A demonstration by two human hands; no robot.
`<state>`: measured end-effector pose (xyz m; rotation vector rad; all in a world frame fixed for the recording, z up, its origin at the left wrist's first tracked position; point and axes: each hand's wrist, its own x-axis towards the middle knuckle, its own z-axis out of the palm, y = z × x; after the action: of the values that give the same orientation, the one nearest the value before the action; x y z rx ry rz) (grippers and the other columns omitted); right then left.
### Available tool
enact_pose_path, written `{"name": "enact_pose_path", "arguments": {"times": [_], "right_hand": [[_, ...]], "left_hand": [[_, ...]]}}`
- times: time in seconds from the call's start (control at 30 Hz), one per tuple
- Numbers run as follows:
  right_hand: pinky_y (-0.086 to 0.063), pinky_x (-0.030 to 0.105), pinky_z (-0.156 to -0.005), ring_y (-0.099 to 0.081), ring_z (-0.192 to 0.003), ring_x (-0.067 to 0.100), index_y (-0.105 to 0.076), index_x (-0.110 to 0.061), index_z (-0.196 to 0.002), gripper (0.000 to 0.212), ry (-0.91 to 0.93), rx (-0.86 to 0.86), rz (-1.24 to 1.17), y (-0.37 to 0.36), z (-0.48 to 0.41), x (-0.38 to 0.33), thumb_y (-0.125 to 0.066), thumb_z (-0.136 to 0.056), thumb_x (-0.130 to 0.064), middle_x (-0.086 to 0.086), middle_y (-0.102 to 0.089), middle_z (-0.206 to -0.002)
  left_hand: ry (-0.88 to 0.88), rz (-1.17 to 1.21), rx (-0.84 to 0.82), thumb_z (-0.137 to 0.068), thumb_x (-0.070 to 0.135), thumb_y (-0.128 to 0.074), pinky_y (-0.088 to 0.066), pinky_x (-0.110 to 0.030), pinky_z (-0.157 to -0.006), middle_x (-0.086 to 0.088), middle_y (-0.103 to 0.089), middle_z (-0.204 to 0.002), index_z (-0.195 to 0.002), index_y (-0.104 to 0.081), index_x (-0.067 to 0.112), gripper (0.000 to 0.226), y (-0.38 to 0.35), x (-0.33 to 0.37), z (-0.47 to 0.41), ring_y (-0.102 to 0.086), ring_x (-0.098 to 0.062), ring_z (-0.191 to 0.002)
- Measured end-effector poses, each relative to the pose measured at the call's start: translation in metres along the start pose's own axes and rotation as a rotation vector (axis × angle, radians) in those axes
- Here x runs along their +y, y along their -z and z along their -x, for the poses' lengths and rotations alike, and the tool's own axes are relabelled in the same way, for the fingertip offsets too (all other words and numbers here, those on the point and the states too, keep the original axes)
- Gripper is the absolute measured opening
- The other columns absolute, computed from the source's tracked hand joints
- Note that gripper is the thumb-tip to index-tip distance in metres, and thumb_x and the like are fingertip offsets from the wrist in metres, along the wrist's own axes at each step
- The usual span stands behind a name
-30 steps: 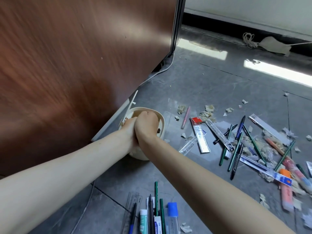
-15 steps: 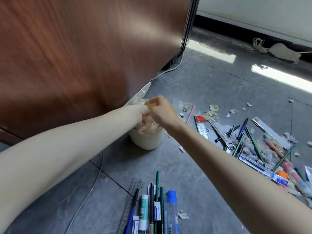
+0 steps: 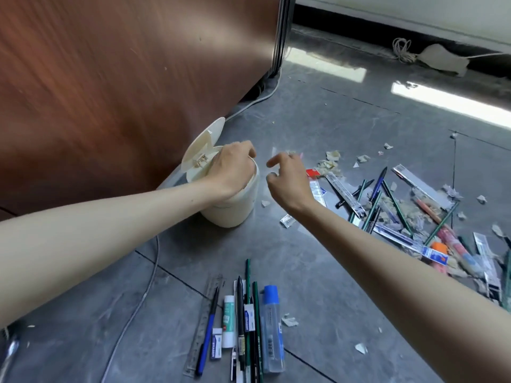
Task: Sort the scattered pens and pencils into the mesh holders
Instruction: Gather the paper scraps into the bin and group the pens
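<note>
Bin held, pens next
Your left hand (image 3: 229,168) curled fingers over the bin (image 3: 235,210) rim; your right hand (image 3: 287,179) hung loose, empty; scattered pens (image 3: 377,186) right of its fingers probably wanted single pinches

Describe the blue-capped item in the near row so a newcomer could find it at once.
Start at the cream bin against the brown wooden panel, then come toward the camera to the tidy row of stationery on the grey floor. The tube lies at that row's right end: wide and clear with a bright blue cap, beside thin green pencils.
</note>
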<state>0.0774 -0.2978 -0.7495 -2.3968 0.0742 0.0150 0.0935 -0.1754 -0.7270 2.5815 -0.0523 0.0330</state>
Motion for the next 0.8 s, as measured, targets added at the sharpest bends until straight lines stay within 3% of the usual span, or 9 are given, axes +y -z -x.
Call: {"name": "enact_pose_path", "arguments": {"times": [0.07, 0.17, 0.3, 0.4, 0.57, 0.67, 0.73, 0.8], "right_hand": [[-0.036, 0.031, -0.092, -0.043, -0.125, 0.030, -0.058, -0.011, -0.115, 0.034, -0.041, 0.007, 0.037, 0.010, 0.006, 0.028, -0.046, -0.084, -0.003, 0.016, -0.046, -0.132], [-0.040, 0.032, -0.085, -0.052, -0.111, 0.030, -0.059, -0.010, -0.115, 0.034, -0.107, -0.097, 0.133, 0.023, 0.028, 0.072, -0.047, -0.083, -0.004, 0.016, -0.050, -0.126], [-0.041, 0.036, -0.093, -0.047, -0.114, 0.029, -0.058, -0.011, -0.116, 0.031, -0.079, -0.344, 0.236, 0.020, 0.095, 0.120, -0.052, -0.086, -0.012, 0.014, -0.047, -0.122], [-0.040, 0.035, -0.092, -0.045, -0.111, 0.028, -0.061, -0.010, -0.108, 0.029, -0.026, -0.515, 0.225, 0.008, 0.143, 0.140, -0.065, -0.081, -0.020, 0.013, -0.044, -0.116], [-0.040, 0.039, -0.075, -0.043, -0.096, 0.031, -0.061, -0.010, -0.104, 0.040, 0.113, -0.448, 0.253, -0.022, 0.181, 0.142, -0.072, -0.073, -0.032, 0.015, -0.042, -0.104], [-0.027, 0.035, -0.064, -0.043, -0.094, 0.031, -0.064, -0.009, -0.100, 0.030, 0.138, -0.344, 0.275, -0.032, 0.185, 0.142, -0.065, -0.080, -0.031, 0.014, -0.043, -0.102], [-0.024, 0.036, -0.064, -0.043, -0.095, 0.031, -0.065, -0.009, -0.094, 0.023, 0.098, -0.308, 0.268, -0.029, 0.187, 0.151, -0.063, -0.082, -0.028, 0.014, -0.043, -0.101], [-0.033, 0.039, -0.070, -0.044, -0.098, 0.032, -0.065, -0.007, -0.090, 0.021, 0.028, -0.266, 0.276, -0.017, 0.189, 0.165, -0.063, -0.083, -0.026, 0.014, -0.045, -0.104]], "left_hand": [[-0.189, -0.045, 0.022, -0.085, 0.003, -0.044, -0.044, -0.038, -0.084, -0.014, -0.056, -0.108, -0.103, -0.062, 0.008, 0.025, -0.011, 0.012, 0.011, -0.055, -0.033, -0.099], [-0.352, -0.019, -0.105, -0.084, 0.001, -0.047, -0.045, -0.039, -0.080, -0.015, -0.052, -0.108, -0.100, -0.063, 0.007, 0.024, -0.038, 0.031, 0.033, -0.055, -0.034, -0.096], [-0.356, -0.270, -0.608, -0.083, 0.007, -0.050, -0.044, -0.032, -0.082, -0.011, -0.051, -0.112, -0.106, -0.060, 0.012, 0.026, -0.083, 0.025, 0.075, -0.053, -0.030, -0.104], [-0.433, -0.397, -0.849, -0.082, 0.014, -0.057, -0.041, -0.031, -0.076, -0.010, -0.050, -0.110, -0.099, -0.060, 0.012, 0.018, -0.104, 0.009, 0.105, -0.053, -0.030, -0.100], [-0.537, -0.439, -0.941, -0.079, 0.028, -0.065, -0.034, -0.031, -0.065, -0.006, -0.045, -0.095, -0.081, -0.052, 0.017, 0.018, -0.123, 0.008, 0.127, -0.051, -0.027, -0.089], [-0.574, -0.477, -0.961, -0.078, 0.031, -0.067, -0.033, -0.030, -0.064, -0.002, -0.044, -0.090, -0.084, -0.054, 0.016, 0.021, -0.129, 0.011, 0.128, -0.052, -0.025, -0.090], [-0.572, -0.467, -1.011, -0.076, 0.028, -0.071, -0.035, -0.029, -0.062, -0.006, -0.052, -0.091, -0.088, -0.059, 0.012, 0.024, -0.134, 0.017, 0.129, -0.055, -0.025, -0.087], [-0.592, -0.456, -1.047, -0.076, 0.025, -0.071, -0.041, -0.030, -0.066, -0.007, -0.054, -0.093, -0.089, -0.061, 0.011, 0.022, -0.139, 0.023, 0.133, -0.056, -0.025, -0.089]]}}
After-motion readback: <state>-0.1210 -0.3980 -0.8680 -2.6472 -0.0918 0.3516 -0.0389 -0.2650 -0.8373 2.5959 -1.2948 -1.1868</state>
